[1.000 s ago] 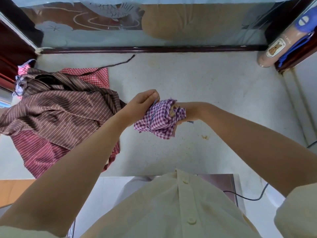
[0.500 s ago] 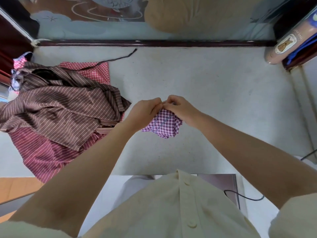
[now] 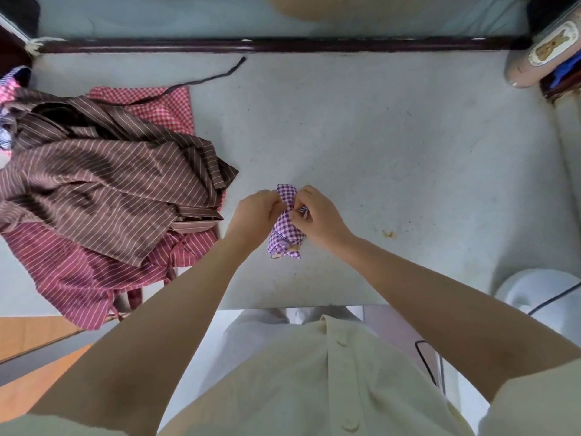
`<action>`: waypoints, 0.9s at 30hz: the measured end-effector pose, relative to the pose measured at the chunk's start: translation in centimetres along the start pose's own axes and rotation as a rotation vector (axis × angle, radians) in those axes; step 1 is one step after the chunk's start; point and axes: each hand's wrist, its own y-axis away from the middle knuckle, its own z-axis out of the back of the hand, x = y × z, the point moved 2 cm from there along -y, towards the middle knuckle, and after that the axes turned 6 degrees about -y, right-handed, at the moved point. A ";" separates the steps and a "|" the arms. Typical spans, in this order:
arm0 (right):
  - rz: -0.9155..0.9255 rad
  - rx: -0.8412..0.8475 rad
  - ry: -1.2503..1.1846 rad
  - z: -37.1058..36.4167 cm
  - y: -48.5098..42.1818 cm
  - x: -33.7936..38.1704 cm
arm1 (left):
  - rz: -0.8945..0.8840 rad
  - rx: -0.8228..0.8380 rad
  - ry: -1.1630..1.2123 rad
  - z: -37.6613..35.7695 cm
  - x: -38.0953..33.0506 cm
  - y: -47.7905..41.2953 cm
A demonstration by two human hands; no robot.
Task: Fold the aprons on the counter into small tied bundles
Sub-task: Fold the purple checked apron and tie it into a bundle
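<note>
Since 0.5 s ago: both hands drawn nearer to me; the purple checked bundle (image 3: 284, 234) has turned and now runs lengthwise, near to far, between them.

Left grip (image 3: 254, 215): fingers curled round the bundle's left side, clamped on it. Right grip (image 3: 320, 215): thumb and fingers pinching a fold of the same bundle at its upper right, also clamped on it.

Bundle sits over the near-middle of the tabletop (image 3: 377, 136); cannot tell whether it touches the surface. Small orange crumb (image 3: 389, 234) lies to its right, apart from it.

Left of my hands: red striped apron (image 3: 78, 278) hangs over the near edge, with the brown striped apron (image 3: 103, 187) heaped on top. Further back, the red checked apron (image 3: 169, 105) shows under the heap, and a dark strap (image 3: 217, 77) trails away from it.

Far right corner: pink bottle (image 3: 540, 55), tilted.
</note>
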 end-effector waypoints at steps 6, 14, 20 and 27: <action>-0.089 -0.040 -0.088 0.9 -0.3 -0.6 | 0.178 -0.038 0.260 0.1 0.0 0.9; -0.176 -0.113 -0.054 0.7 1.0 -2.0 | 0.512 -0.067 0.752 -2.1 -0.6 2.0; -0.171 -0.190 -0.133 0.5 2.1 -2.0 | 0.494 -0.066 0.707 -1.9 -1.5 2.1; -0.185 -0.174 -0.243 -0.1 2.1 -2.0 | 0.462 -0.102 0.569 -2.0 -2.0 2.6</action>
